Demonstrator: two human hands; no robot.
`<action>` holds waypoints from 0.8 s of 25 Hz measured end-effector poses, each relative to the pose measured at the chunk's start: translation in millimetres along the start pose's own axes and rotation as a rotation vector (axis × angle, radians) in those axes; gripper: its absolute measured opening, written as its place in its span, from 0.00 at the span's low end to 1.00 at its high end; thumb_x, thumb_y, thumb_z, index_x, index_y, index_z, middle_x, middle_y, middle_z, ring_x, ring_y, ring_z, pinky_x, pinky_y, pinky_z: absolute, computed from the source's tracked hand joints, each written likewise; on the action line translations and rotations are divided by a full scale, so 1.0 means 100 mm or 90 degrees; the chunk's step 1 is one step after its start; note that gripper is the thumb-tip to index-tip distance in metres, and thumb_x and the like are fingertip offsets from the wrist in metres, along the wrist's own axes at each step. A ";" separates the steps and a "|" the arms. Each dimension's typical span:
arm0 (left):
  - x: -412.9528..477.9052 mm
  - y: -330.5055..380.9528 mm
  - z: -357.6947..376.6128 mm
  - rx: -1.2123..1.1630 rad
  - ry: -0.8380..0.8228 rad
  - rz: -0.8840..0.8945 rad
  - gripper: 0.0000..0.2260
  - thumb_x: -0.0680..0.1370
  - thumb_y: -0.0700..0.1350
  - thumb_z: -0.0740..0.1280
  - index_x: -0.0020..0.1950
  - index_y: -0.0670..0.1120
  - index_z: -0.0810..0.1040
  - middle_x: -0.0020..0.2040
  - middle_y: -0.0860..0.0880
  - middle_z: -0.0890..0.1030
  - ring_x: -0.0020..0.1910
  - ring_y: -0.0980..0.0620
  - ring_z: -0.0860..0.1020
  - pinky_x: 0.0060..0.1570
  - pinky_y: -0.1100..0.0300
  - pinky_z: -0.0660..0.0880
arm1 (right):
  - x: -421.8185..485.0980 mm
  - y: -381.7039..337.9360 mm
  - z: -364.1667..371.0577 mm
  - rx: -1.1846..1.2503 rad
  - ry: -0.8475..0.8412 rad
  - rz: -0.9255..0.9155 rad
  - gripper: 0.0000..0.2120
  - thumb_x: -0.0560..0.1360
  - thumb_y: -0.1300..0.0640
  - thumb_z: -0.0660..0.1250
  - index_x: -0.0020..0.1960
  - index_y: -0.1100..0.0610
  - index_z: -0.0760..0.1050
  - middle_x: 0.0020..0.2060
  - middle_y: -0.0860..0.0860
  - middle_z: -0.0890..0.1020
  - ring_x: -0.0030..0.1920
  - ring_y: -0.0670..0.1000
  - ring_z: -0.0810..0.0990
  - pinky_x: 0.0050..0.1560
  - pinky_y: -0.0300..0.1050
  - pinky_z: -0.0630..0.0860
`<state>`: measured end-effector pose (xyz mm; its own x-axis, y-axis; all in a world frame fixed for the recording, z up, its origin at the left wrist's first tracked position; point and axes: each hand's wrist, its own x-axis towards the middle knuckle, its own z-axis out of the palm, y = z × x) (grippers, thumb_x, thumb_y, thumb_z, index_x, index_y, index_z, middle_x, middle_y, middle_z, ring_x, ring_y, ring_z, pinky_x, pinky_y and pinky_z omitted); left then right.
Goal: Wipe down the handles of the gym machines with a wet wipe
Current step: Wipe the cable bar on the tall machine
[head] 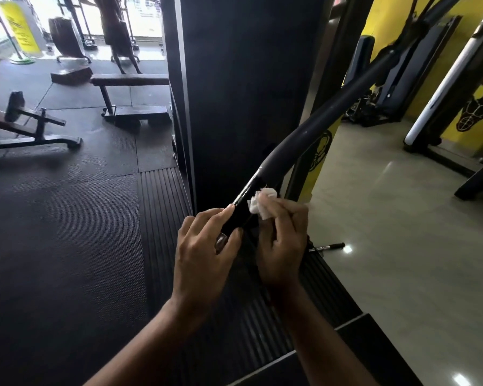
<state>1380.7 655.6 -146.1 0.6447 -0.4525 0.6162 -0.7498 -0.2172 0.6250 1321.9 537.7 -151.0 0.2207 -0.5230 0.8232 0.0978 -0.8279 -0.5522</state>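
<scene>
A long dark bar [318, 121] slants from upper right down to the middle of the view, ending in a glossy black handle grip [244, 203]. My left hand [204, 246] holds the lower end of that grip, fingers curled round it, with the bar's metal end cap showing under them. My right hand [283, 240] pinches a crumpled white wet wipe [261, 203] against the right side of the grip, just above my left hand.
A tall black machine column [248, 79] stands right behind the bar. Weight benches [129, 79] sit on the rubber floor mats to the left. On the tiled floor to the right stand other machines [396, 79], and a small metal pin [328, 247] lies near my right hand.
</scene>
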 end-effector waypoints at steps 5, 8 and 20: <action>0.12 -0.05 0.07 0.037 0.023 0.014 0.17 0.77 0.53 0.68 0.63 0.48 0.78 0.56 0.52 0.80 0.52 0.55 0.73 0.49 0.47 0.75 | 0.31 0.22 -0.18 -0.140 -0.245 -0.323 0.21 0.75 0.59 0.73 0.65 0.57 0.71 0.63 0.55 0.73 0.63 0.55 0.73 0.68 0.45 0.66; 0.11 -0.05 0.14 0.076 0.018 0.001 0.18 0.76 0.55 0.68 0.63 0.50 0.77 0.56 0.53 0.80 0.52 0.56 0.73 0.49 0.48 0.75 | 0.52 0.25 -0.16 -0.156 -0.231 -0.298 0.18 0.76 0.60 0.72 0.65 0.59 0.75 0.61 0.57 0.78 0.60 0.58 0.77 0.66 0.48 0.69; 0.18 -0.13 0.34 0.053 0.023 0.005 0.18 0.78 0.54 0.68 0.65 0.49 0.77 0.59 0.53 0.80 0.56 0.54 0.74 0.52 0.46 0.75 | 1.17 0.19 -0.26 -0.318 -0.464 -0.395 0.16 0.77 0.55 0.63 0.62 0.59 0.77 0.60 0.56 0.79 0.62 0.59 0.76 0.65 0.56 0.71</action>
<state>1397.1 621.5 -159.7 0.6423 -0.4237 0.6387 -0.7638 -0.2852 0.5790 1324.5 455.5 -62.1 0.8095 0.1266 0.5733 0.0216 -0.9822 0.1865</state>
